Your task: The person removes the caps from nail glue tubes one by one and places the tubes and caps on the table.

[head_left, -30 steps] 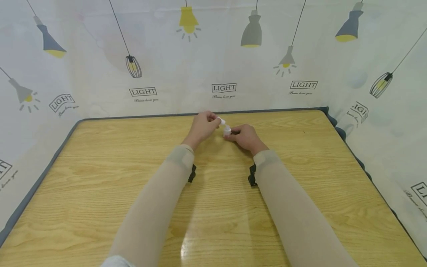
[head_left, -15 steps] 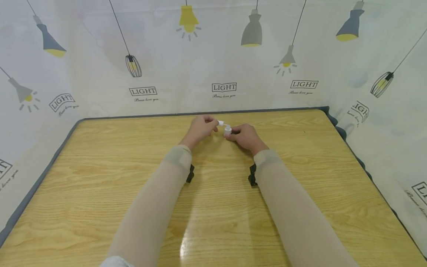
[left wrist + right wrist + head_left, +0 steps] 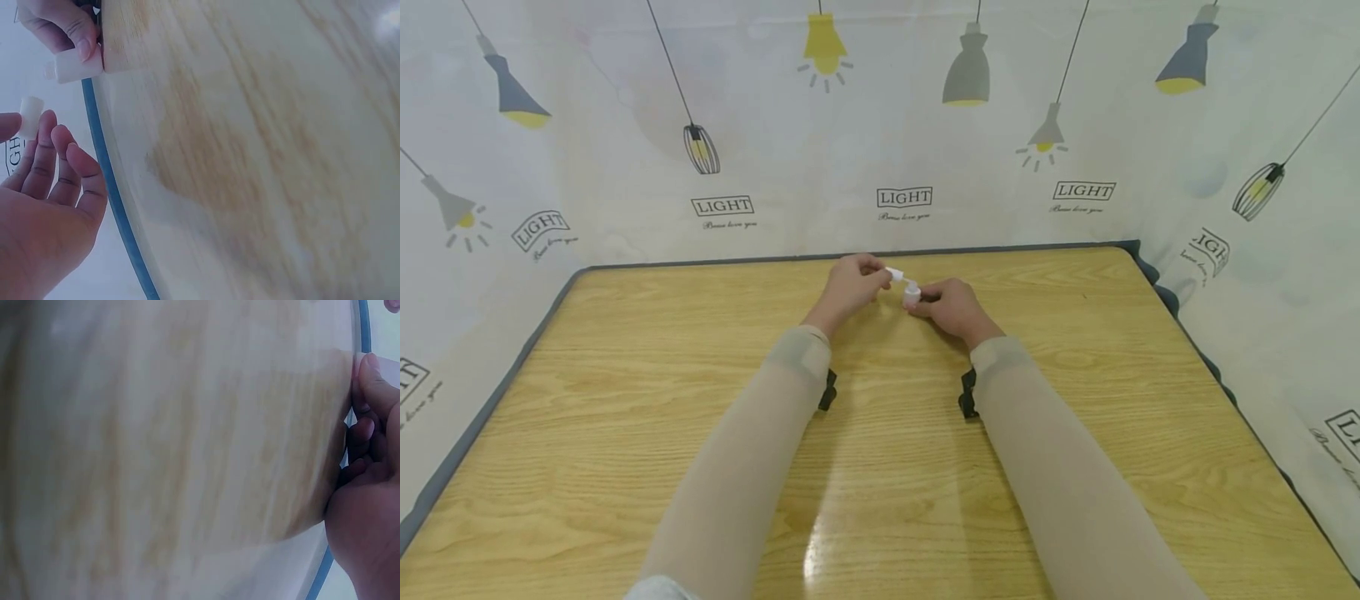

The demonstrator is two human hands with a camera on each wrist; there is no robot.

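Note:
A small white bottle (image 3: 912, 295) stands near the far edge of the table, its narrow neck bare. My right hand (image 3: 953, 308) holds it by the side between thumb and fingers. Just up and left of the neck, my left hand (image 3: 852, 283) pinches a small white cap (image 3: 894, 274), tilted and apart from the bottle. In the left wrist view the cap (image 3: 31, 117) sits between thumb and forefinger, while the other fingers are spread loosely. The right wrist view shows my right hand (image 3: 375, 437) at its edge, with the bottle mostly out of sight.
The wood-grain table (image 3: 895, 467) has a dark blue edge. Behind it and at both sides hangs a pale curtain (image 3: 760, 125) printed with lamps and lettering. Beneath each forearm a black wrist mount (image 3: 967, 395) shows.
Over the last second my left hand has shifted slightly left with the cap, widening the gap to the bottle's neck. My right hand and the bottle have barely moved.

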